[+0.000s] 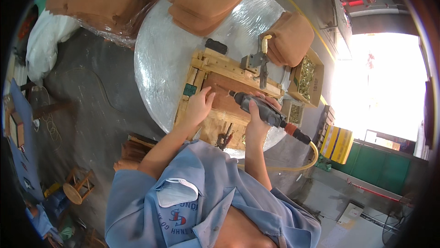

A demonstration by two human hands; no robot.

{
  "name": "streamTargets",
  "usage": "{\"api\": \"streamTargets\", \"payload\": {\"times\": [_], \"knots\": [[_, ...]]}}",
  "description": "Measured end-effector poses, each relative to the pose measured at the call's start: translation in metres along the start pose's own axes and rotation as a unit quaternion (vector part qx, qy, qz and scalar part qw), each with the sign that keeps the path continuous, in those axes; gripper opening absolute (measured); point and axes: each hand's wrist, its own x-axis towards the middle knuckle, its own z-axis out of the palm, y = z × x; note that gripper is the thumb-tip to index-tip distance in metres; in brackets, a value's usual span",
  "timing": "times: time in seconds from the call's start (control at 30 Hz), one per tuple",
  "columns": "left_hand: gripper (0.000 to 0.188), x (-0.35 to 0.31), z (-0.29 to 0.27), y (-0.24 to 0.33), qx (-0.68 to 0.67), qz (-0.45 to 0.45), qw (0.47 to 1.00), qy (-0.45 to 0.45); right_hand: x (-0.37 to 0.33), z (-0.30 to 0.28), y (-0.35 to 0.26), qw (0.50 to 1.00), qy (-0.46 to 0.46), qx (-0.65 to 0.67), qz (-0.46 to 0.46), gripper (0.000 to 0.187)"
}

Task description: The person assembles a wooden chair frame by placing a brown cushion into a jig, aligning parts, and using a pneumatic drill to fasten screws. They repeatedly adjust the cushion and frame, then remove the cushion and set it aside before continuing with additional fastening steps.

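Note:
A reddish-brown wooden panel (220, 103) lies in a light wooden jig (208, 71) on a round, film-wrapped table. My left hand (199, 106) rests at the panel's left end, its fingers stretched out and slightly apart. My right hand (258, 122) is wrapped round a black air screwdriver (270, 116), whose tip points left to the panel's middle. A yellow hose (314, 156) runs from the tool's orange-collared rear end. Behind the panel, a toggle clamp (256, 62) with a pale handle tip is fixed to the jig. Pliers-like hand tools (224, 139) lie at the jig's near side.
Stacks of brown shaped panels (208, 0) stand on the film-wrapped table (151, 64), with another stack (288, 39) at right. A carton of metal fasteners (316, 87) and a smaller bin (293, 110) stand right of the jig. A wooden stool (78, 186) stands at lower left.

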Motion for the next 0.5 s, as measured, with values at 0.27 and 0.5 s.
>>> {"api": "streamTargets", "payload": {"times": [0.27,0.5], "knots": [[0.056,0.055,-0.002,-0.028,0.405,0.08,0.902,-0.127,0.037,0.036,0.047,0.997,-0.06,-0.016,-0.043,0.051],[0.068,0.067,0.005,-0.029,0.474,0.097,0.858,-0.174,0.039,0.048,0.07,0.995,-0.083,-0.049,-0.033,0.049]]}}
